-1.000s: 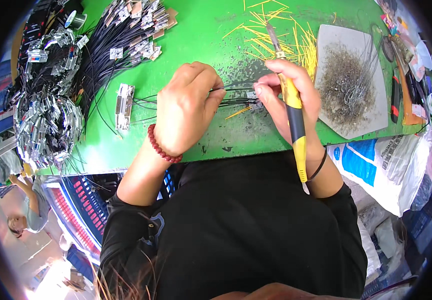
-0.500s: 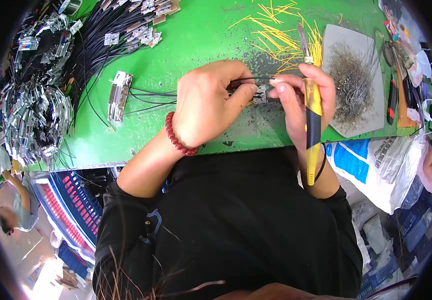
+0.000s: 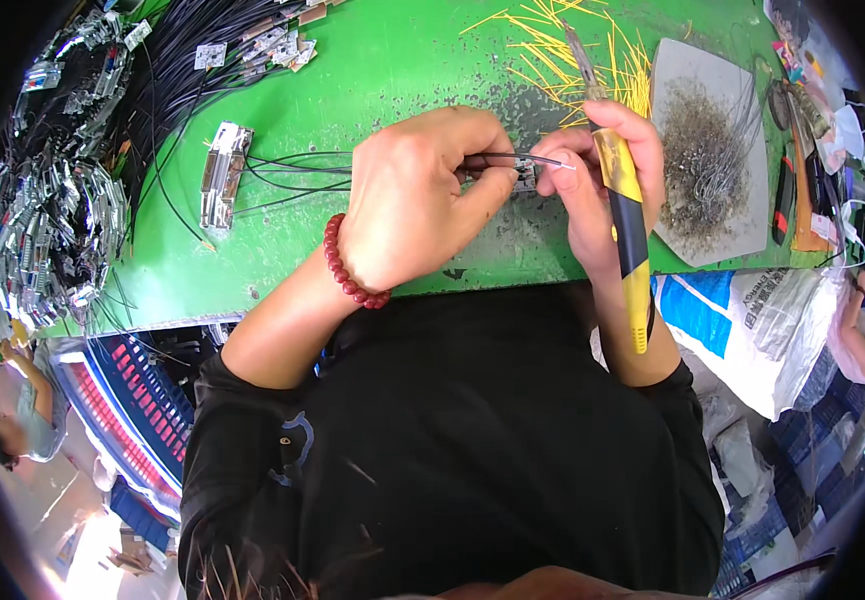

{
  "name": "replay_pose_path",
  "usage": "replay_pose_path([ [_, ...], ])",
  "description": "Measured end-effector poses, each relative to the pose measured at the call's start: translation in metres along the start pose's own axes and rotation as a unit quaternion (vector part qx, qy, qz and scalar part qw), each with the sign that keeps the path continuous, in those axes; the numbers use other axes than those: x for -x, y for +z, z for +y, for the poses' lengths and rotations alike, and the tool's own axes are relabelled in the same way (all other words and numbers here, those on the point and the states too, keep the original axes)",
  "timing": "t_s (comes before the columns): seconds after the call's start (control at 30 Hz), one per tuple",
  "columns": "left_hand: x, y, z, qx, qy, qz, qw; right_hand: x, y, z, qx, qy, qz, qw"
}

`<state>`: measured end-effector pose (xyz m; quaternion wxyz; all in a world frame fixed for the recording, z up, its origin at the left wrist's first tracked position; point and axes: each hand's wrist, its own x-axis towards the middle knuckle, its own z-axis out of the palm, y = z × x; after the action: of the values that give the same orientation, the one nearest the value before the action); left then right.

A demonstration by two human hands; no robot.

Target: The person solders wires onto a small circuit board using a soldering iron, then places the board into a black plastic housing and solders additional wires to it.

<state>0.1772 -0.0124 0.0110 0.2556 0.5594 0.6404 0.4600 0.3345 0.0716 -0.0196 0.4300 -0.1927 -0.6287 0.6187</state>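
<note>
My left hand (image 3: 421,195) is closed on a thin black wire (image 3: 523,157), pinched between thumb and forefinger. The wire's pale stripped end reaches right, to my right thumb. My right hand (image 3: 603,185) grips a yellow and black soldering iron (image 3: 628,225), its metal tip pointing up and away. Between the hands a small metal connector piece (image 3: 526,178) shows, mostly covered by my fingers. Several black wires run left from under my left hand to a silvery metal connector housing (image 3: 226,177) lying on the green table (image 3: 333,95).
Bundles of metal connectors (image 3: 58,235) and black cables (image 3: 168,85) fill the left. Yellow thin sticks (image 3: 553,60) lie at the back. A grey board (image 3: 708,150) with dark residue and wire scraps is at right, beside pliers (image 3: 785,195). Other people are at both edges.
The wire's stripped end now shows over my right thumb. The soldering iron has tilted slightly, its tip shifting left. The whole view has shifted a little.
</note>
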Motion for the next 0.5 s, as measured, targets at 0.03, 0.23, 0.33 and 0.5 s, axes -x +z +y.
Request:
replay_pose_path([
  [0.03,0.0008,0.0000,-0.0005,0.001,-0.002,0.001,1.000,-0.0008,0.0000,0.0002,0.000,0.002,-0.001,1.000],
  [0.23,0.0013,-0.0009,-0.0030,-0.002,-0.007,-0.011,1.000,-0.0031,-0.0015,0.0019,0.031,-0.011,-0.011,0.999],
  [0.33,0.0008,-0.0015,-0.0034,-0.002,-0.014,-0.037,0.999,-0.0037,0.0000,0.0012,0.041,-0.001,-0.020,0.999],
  [0.5,0.0026,0.0000,-0.0062,0.005,-0.002,-0.019,1.000,-0.0046,0.0008,-0.0015,0.012,0.019,-0.038,0.999],
])
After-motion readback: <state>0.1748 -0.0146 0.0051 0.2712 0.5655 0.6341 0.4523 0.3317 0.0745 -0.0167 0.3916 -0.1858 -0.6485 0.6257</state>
